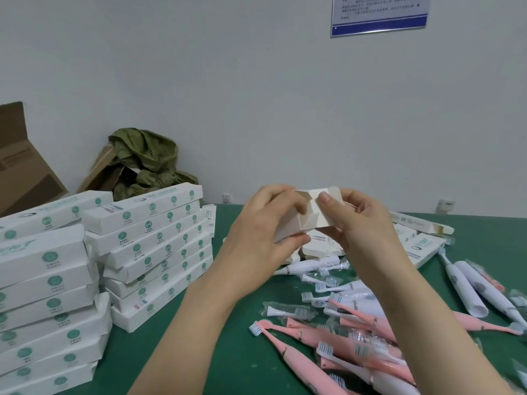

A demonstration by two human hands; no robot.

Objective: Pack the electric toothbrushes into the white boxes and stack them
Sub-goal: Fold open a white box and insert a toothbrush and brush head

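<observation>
While both grip it, white box (309, 215) sits between left hand (265, 232) and right hand (362, 223).

No print legible
Teal lettering on the stacked white boxes (142, 232), left of frame, and the wall notice (379, 12), upper right, blur beyond reading.

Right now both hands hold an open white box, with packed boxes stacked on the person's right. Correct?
No: the head view shows the stacked boxes on the person's left. The left hand and right hand do hold the open white box.
</observation>
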